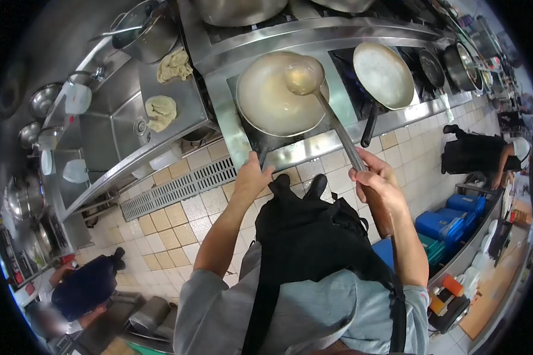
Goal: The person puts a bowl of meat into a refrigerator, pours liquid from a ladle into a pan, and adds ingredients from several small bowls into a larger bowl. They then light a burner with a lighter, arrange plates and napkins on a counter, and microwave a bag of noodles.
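A wide pan [260, 109] with pale, cloudy liquid sits on the stove in front of me. My right hand [376, 180] is wrapped round the long handle of a ladle [305, 76]. The ladle's bowl, with some yellowish liquid in it, is over the right part of the pan. My left hand [253, 176] is at the stove's front edge, by the pan's dark handle [263, 158]; its fingers look closed round the handle's end.
To the right are a pale frying pan [384, 77] and a small black pan [431, 68]. At left, two cloths [161, 112] lie beside a sink [109, 133]. A large pot [145, 35] stands behind. Co-workers are at far right [479, 151] and lower left [83, 284].
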Motion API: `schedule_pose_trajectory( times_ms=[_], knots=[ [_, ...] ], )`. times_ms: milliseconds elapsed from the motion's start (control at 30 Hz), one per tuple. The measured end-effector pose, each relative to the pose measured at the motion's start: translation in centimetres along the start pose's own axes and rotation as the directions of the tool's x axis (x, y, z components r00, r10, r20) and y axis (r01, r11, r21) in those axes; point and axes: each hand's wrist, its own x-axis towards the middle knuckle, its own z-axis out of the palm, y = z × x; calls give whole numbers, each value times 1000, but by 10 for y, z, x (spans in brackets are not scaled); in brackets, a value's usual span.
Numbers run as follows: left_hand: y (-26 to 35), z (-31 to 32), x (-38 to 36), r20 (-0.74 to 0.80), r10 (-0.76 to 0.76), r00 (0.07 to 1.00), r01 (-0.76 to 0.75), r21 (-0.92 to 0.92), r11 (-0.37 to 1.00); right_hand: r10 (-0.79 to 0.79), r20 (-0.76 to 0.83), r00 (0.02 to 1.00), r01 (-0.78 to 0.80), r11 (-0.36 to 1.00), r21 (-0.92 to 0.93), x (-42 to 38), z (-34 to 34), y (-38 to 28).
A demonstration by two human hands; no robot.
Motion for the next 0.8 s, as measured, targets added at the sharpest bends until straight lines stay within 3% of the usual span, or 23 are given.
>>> schedule_pose_trajectory(
  times_ms=[67,133,333,433,500,600,667,700,733,767,800],
  knots=[
    [1,-3,-2,-46,67,997,-62,101,993,-18,6,1000,18,999,-44,-2,-2,6],
    [3,-18,0,46,-33,998,30,69,997,-40,9,999,41,995,-95,-8,-5,8],
    [-13,-49,2,128,2,992,-28,202,979,-143,65,988,157,911,-381,-17,-18,24],
    [-8,-53,4,112,-14,994,-16,259,966,-240,101,966,258,841,-476,-26,-27,34],
    [-7,-52,6,81,-17,997,-7,292,956,-271,139,953,293,688,-665,-33,-32,35],
    [-11,-49,5,48,-17,999,4,267,964,-242,84,967,221,623,-751,-46,-32,35],
    [-14,-48,1,19,87,996,-89,234,968,-421,170,891,398,542,-740,-47,-42,57],
    [-15,-46,1,-7,165,986,-160,224,961,-358,143,923,332,552,-765,-54,-39,50],
    [-15,-48,4,65,90,994,-103,234,967,-420,164,893,378,498,-780,-58,-43,55],
    [-34,-36,16,17,148,989,-146,310,939,-427,150,892,378,520,-766,-64,-44,54],
    [-36,-33,19,14,160,987,-156,311,938,-567,169,806,462,425,-779,-61,-51,78]
  ],
)
